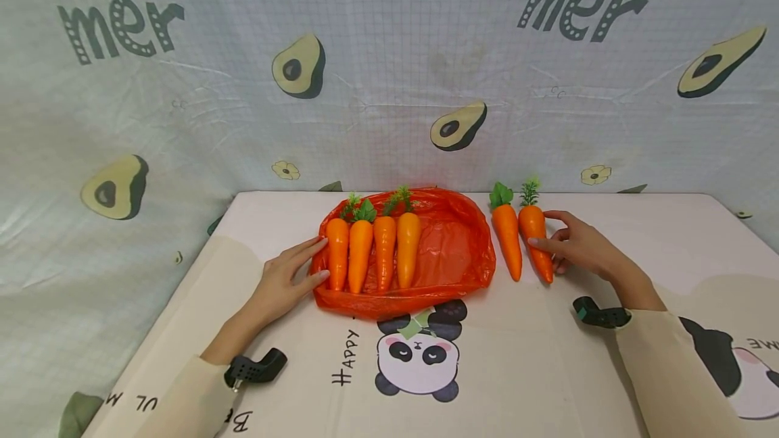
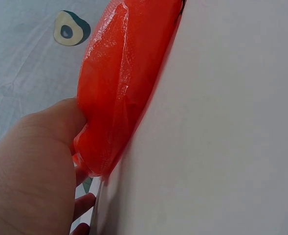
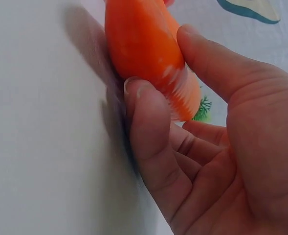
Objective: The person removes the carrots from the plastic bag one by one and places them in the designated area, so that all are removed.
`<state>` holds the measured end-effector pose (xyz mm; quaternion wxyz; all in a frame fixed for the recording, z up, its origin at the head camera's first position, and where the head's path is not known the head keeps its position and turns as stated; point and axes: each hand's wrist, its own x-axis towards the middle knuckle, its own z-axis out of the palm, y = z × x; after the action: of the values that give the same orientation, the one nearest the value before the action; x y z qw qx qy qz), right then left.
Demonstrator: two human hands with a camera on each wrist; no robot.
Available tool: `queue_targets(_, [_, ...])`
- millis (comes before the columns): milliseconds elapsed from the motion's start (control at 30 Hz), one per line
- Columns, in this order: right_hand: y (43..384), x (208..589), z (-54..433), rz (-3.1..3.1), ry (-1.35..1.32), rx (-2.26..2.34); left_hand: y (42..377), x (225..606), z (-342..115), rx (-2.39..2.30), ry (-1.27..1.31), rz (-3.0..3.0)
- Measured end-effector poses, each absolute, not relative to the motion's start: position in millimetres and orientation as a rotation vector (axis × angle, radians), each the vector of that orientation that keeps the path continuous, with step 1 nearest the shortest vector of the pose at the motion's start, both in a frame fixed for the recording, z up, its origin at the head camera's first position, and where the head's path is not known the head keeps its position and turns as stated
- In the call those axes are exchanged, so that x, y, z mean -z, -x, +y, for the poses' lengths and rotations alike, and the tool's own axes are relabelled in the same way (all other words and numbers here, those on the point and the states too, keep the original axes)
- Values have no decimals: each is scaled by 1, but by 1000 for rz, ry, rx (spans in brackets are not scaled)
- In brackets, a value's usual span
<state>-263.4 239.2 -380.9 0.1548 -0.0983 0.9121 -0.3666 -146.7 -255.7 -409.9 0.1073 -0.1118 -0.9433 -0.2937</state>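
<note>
A red plastic bag (image 1: 449, 249) lies spread open on the table, with several orange carrots (image 1: 360, 255) side by side in its left half, leafy tops pointing away. My left hand (image 1: 286, 282) holds the bag's left edge, thumb and forefinger at the rim; the left wrist view shows the thumb against the red plastic (image 2: 117, 88). Right of the bag, two more carrots lie close together. My right hand (image 1: 578, 245) grips the outer carrot (image 1: 535, 242) from its right side, thumb on top. The inner carrot (image 1: 507, 238) lies just left of it, untouched.
A light cloth with a printed panda (image 1: 417, 360) and lettering covers the table. Behind it hangs a pale backdrop (image 1: 377, 127) with avocado prints, close to the far table edge. Black wrist cameras (image 1: 258, 367) sit on both forearms.
</note>
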Motion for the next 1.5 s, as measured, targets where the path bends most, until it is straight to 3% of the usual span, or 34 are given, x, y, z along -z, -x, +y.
queue_targets(1500, [252, 361, 230, 2904, 371, 1126, 148, 411, -259, 857, 350, -2778])
